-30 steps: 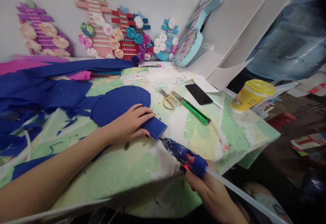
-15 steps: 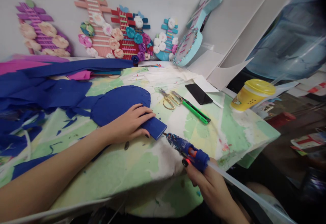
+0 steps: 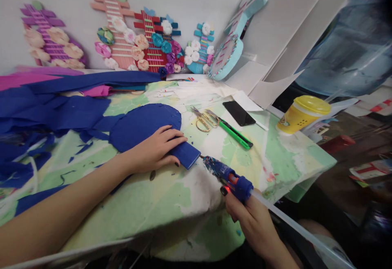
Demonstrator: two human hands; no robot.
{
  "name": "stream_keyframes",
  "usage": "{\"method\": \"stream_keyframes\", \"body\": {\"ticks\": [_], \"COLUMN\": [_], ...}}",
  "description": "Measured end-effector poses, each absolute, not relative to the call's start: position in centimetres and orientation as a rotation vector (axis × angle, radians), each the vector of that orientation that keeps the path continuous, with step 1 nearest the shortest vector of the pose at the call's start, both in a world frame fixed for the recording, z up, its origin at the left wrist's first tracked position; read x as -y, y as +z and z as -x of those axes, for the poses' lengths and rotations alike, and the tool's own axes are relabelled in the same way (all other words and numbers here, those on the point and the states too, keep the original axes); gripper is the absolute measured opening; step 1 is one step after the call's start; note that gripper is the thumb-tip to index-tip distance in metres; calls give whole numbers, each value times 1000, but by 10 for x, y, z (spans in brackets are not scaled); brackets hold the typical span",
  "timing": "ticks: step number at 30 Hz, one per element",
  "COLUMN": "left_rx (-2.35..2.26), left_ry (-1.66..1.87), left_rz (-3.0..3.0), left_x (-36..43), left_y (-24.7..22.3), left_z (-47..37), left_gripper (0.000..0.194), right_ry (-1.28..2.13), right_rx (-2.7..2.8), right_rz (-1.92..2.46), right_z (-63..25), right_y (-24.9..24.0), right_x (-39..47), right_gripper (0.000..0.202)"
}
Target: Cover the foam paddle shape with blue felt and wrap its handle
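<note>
My left hand (image 3: 159,148) lies over a blue covered cutout (image 3: 147,120) with a round body and a short rectangular neck (image 3: 188,154). Its fingers stretch flat across the neck, with the thumb at the near edge. In my right hand (image 3: 249,216) is a blue hot glue gun (image 3: 226,175), its red light lit and a long clear glue stick trailing from the back. The nozzle is at the far right corner of the neck's end; whether it touches cannot be made out. Gold-handled scissors (image 3: 203,122) and a green utility knife (image 3: 235,134) lie beyond.
A phone (image 3: 239,112) and a yellow lidded cup (image 3: 303,114) are at the right. Blue crepe paper (image 3: 61,112) heaps at the left. Decorated guitar shapes (image 3: 114,32) lean on the wall, beside white boards (image 3: 275,28). The table edge (image 3: 137,236) runs close in front.
The glue gun's nozzle has shifted slightly up and right along the neck's end edge, with my right hand following. My left hand and the cutout stay practically still.
</note>
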State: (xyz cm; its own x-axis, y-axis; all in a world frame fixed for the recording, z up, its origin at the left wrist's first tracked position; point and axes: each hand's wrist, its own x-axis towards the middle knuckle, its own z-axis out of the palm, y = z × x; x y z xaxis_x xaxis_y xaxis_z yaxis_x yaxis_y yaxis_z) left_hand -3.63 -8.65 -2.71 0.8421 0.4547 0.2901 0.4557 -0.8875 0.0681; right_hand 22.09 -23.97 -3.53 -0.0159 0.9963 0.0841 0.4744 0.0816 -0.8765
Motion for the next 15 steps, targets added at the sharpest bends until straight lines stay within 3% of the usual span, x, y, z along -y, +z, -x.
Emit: {"method": "stream_keyframes", "body": {"ticks": [15], "left_rx": [723], "left_ry": [-461], "left_rz": [3014], "left_x": [87], "left_y": [-28], "left_z": [36], "left_gripper": [58], "right_ry": [955], "right_rx": [1582], "right_rz": [1476], "right_z": [-224], "right_y": [-40], "right_x": [239], "right_gripper": [35]}}
